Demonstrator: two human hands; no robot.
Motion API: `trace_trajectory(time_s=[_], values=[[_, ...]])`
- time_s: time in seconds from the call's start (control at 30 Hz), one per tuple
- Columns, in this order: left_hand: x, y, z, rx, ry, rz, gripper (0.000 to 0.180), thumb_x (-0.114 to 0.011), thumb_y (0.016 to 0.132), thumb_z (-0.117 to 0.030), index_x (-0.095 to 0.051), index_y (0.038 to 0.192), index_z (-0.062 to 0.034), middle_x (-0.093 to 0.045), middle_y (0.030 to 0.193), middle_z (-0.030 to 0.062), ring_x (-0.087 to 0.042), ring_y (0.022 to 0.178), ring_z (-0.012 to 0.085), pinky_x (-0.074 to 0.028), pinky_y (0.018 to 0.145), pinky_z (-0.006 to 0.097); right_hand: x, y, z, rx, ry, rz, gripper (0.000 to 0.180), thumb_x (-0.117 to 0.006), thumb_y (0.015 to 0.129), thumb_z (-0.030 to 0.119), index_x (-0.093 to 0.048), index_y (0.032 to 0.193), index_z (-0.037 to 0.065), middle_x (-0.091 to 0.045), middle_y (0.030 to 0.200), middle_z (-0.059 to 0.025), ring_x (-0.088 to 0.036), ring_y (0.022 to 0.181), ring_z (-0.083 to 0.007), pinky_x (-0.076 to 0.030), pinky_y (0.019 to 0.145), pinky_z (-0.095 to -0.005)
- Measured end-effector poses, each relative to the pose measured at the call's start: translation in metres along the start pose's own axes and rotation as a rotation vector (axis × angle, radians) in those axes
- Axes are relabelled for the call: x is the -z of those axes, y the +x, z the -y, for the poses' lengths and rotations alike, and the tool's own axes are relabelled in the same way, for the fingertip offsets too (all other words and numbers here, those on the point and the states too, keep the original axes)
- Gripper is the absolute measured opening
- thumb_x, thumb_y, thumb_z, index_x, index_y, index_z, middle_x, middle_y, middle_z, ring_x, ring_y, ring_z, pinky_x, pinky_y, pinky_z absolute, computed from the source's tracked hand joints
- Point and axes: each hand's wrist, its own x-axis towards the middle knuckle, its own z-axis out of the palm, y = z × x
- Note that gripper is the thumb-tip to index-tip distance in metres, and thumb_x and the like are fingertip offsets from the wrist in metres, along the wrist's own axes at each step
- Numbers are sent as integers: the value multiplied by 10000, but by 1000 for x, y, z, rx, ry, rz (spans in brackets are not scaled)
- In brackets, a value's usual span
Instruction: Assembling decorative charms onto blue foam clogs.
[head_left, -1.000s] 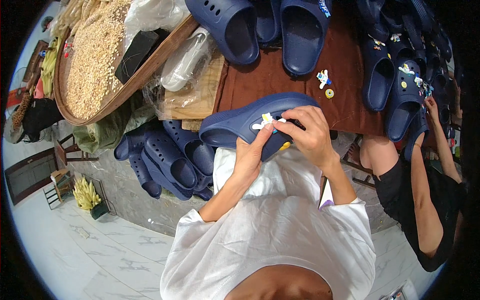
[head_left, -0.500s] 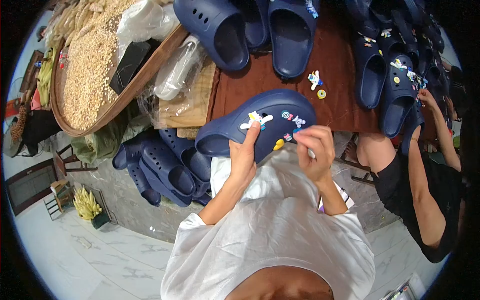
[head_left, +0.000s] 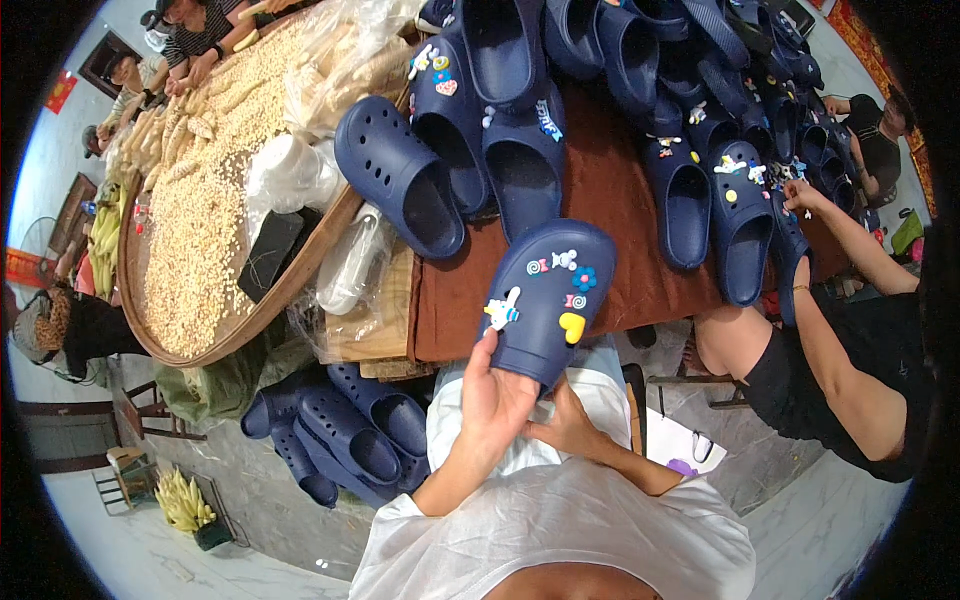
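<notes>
My left hand (head_left: 495, 392) grips the heel end of a navy blue clog (head_left: 548, 262), which points away from me over the near edge of the brown table (head_left: 620, 215). Its top carries several small charms, among them a yellow heart (head_left: 572, 327) and a white figure (head_left: 503, 308). My right hand (head_left: 568, 425) sits just below the clog's heel, beside my left hand, fingers loosely apart with nothing in them.
Many navy clogs (head_left: 520, 150) lie on the table. At right a seated person reaches a hand (head_left: 800, 195) to them. A wide round basket of pale grain (head_left: 200, 250) stands at left, and more clogs (head_left: 340, 435) are piled on the floor.
The clog has turned from lying crosswise to pointing away from me. My right hand has left the charms on its top and dropped below the heel.
</notes>
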Motion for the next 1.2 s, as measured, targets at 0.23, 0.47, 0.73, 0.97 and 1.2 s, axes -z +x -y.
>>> trace_trajectory(time_s=[0.23, 0.47, 0.73, 0.97, 1.2], values=[[-28, 1, 26, 75, -29, 134, 470, -430, 1031, -255, -391, 1414, 14, -415, 1484, 194, -412, 1373, 337, -320, 1177, 465, 22, 16, -7, 124, 216, -282, 616, -580, 916, 99, -300, 1454, -7, -449, 1375, -154, -459, 1280, -238, -351, 1092, -377], [-6, -26, 8, -34, 862, 331, 450, -551, 988, -224, -483, 1363, 14, -587, 1304, 188, -599, 1167, 267, -487, 985, 415, 108, 37, 25, -98, 295, -464, 457, -526, 961, 223, -474, 1344, -20, -582, 1221, -102, -552, 1090, -184, -427, 983, -321], [45, -9, -43, -500, 1032, 11, 296, -541, 990, -116, -552, 1263, -2, -643, 1189, 131, -636, 1057, 187, -526, 913, 329, 192, 100, 25, -294, 286, -442, 405, -524, 951, 261, -561, 1242, -18, -631, 1123, -94, -593, 1002, -166, -474, 890, -296], [62, -3, -42, -483, 1066, -12, 292, -546, 983, -100, -561, 1258, -5, -643, 1192, 125, -639, 1039, 175, -528, 898, 322, 222, 179, -19, -182, 87, -318, 384, -492, 981, 206, -548, 1264, -47, -644, 1112, -111, -604, 983, -173, -480, 883, -300], [52, 10, -42, -517, 1155, 47, 267, -550, 991, -109, -578, 1235, -5, -649, 1176, 90, -615, 1037, 133, -495, 889, 279, 251, 244, -49, 57, -326, -500, 485, -512, 983, 236, -471, 1405, 0, -599, 1303, -228, -569, 1220, -310, -407, 1034, -353]])
